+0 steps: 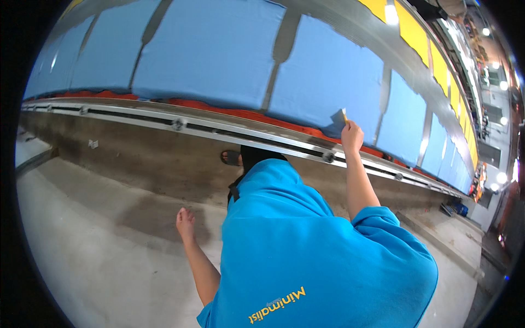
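Note:
My right hand (351, 136) is raised and gripping a small scraper-like tool (340, 116), whose pale blade touches the lower edge of a blue panel (328, 76). My left hand (185, 221) hangs low over the concrete floor with its fingers curled and nothing in it. My blue shirt (306, 246) fills the lower middle of the view, and a sandalled foot (232, 158) shows just beyond it.
A long row of blue panels (208, 49) runs across the top above an orange strip (229, 111) and a metal rail with bolts (178, 124). Yellow panels (437, 60) continue at the right. Concrete floor (98, 240) lies below; ceiling lights (391, 13) shine at upper right.

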{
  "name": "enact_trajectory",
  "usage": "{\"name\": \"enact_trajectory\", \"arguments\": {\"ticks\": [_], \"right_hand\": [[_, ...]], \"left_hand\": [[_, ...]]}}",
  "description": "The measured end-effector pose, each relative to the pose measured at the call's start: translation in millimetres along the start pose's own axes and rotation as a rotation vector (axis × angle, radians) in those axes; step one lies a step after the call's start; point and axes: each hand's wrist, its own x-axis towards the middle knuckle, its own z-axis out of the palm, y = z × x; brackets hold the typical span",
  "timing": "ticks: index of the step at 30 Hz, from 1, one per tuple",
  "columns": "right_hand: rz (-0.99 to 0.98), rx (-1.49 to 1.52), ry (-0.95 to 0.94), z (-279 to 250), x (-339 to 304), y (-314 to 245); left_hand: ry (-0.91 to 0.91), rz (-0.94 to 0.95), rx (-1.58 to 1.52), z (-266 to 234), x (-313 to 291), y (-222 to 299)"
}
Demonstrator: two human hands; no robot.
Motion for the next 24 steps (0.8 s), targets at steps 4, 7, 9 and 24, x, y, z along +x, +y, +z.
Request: {"name": "enact_trajectory", "arguments": {"ticks": [4,7,9,24], "right_hand": [[-0.358,0.414,-0.383,-7.8,-27.6,-125.9],[-0.337,0.587,-0.376,-34.0,-8.8,-235.4],[-0.306,0.605,-0.314,-24.9,11.4,-276.0],[-0.458,0.099,-0.141,120.0,209.4,-404.3]], "left_hand": [[-0.086,-0.048,0.121,-17.0,26.9,-10.4],[-0.104,-0.096,0.21,-2.1,20.1,-13.7],[-0.186,-0.103,0.378,-2.0,8.7,-4.9],[0.114,-0.223,0.157,-102.1,53.7,119.1]]}}
